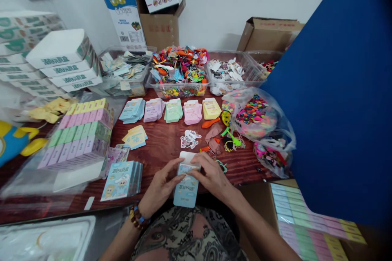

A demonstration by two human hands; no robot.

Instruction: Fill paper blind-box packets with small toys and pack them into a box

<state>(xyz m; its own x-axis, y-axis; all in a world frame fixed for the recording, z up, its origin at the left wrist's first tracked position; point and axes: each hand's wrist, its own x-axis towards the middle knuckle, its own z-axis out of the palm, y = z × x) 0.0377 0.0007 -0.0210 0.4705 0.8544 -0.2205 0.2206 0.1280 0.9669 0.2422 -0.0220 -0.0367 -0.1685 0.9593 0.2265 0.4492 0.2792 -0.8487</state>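
Note:
A light blue printed box point(186, 191) with a white flap raised at its far end is held between both hands, low in the middle of the view. My left hand point(163, 183) grips its left side, thumb and fingers pressed on it. From the right, my right hand point(210, 173) pinches it near the flap. Beyond the hands lie white stickers point(190, 139), an orange balloon point(210, 122) and a green toy point(235, 140). To the left stands a stack of blue boxes point(121, 181), with yellow cards point(135, 137) behind it.
Five stacks of flat pastel cartons, among them a green one point(173, 110), line the dark red table point(159, 147). Behind are clear bins point(179, 89) of small items. A plastic bag point(260, 118) is right; packed coloured boxes point(79, 134) sit left. A blue panel point(333, 102) blocks the far right.

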